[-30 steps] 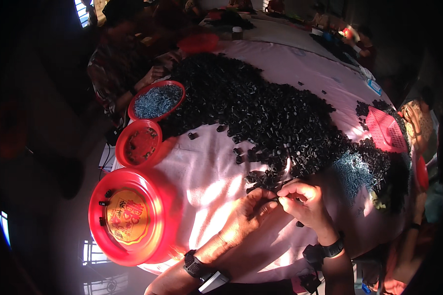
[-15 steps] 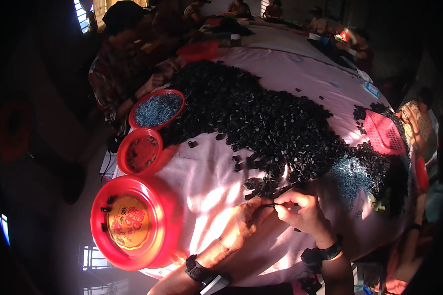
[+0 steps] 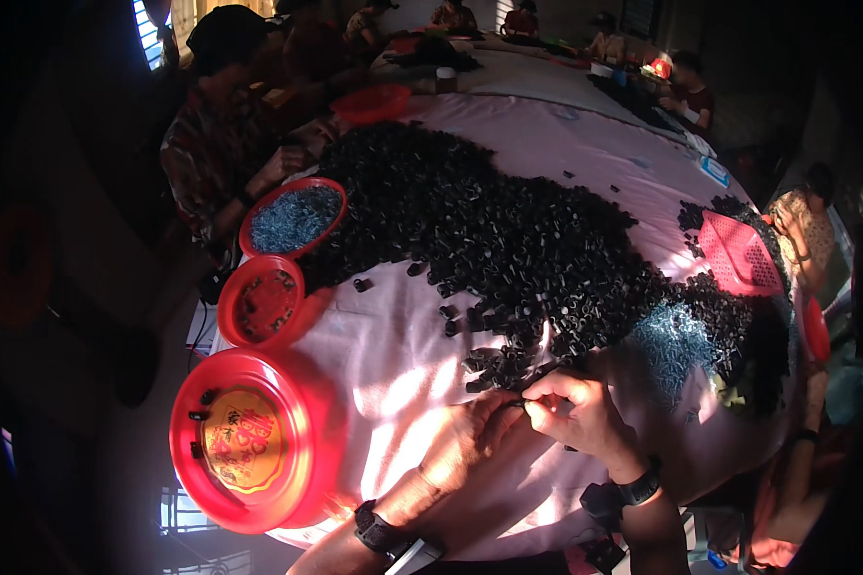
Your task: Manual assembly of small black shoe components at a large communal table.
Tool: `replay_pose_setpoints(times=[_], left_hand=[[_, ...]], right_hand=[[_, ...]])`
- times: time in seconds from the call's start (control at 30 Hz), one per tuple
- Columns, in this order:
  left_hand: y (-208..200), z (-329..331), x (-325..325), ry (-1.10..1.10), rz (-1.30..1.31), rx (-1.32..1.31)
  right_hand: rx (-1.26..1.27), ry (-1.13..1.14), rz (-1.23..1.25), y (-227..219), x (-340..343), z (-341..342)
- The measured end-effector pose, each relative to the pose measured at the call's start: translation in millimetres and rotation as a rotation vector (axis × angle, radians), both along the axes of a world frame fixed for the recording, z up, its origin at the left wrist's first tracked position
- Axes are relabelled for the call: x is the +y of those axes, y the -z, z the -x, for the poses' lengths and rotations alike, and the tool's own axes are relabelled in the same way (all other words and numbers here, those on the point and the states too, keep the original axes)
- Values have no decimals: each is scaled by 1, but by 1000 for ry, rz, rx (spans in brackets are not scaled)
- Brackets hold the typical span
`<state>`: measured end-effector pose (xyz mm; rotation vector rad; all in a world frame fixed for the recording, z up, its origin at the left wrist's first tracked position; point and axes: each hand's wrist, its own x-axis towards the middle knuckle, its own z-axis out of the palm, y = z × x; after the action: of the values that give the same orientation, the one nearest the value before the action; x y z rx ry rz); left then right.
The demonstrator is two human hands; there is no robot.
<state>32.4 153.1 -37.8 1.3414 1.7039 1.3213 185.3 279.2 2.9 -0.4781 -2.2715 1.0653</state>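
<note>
On the pink table (image 3: 403,326), black caps (image 3: 508,230) heap before both hands (image 3: 523,417).

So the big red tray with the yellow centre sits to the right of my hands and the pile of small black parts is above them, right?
Not quite. The head view shows the big red tray to the left of your left hand and right hand. The pile of small black parts is indeed above them.

Big tray (image 3: 184,470) left of parts heap (image 3: 518,240)
</note>
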Motion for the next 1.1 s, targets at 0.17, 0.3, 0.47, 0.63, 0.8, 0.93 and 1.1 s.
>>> replay_pose_setpoints(times=[0.17,0.3,0.47,0.63,0.8,0.93,1.1], left_hand=[[1,1,1,5,-66,216],[-7,1,3,35,69,38],[1,-1,2,-5,-106,14],[-11,1,0,44,-18,106],[-16,-2,-3,57,-57,273],[-9,-7,-5,30,16,272],[-9,-12,-5,-3,-84,225]], right_hand=[[-104,-68,30,2,5,-3],[-11,-7,-20,6,2,0],[-6,-22,-26,3,1,2],[-29,-30,-15,2,2,-1],[-58,-64,-18,4,2,-4],[-114,-50,23,3,1,-5],[-124,-35,71,1,0,-4]])
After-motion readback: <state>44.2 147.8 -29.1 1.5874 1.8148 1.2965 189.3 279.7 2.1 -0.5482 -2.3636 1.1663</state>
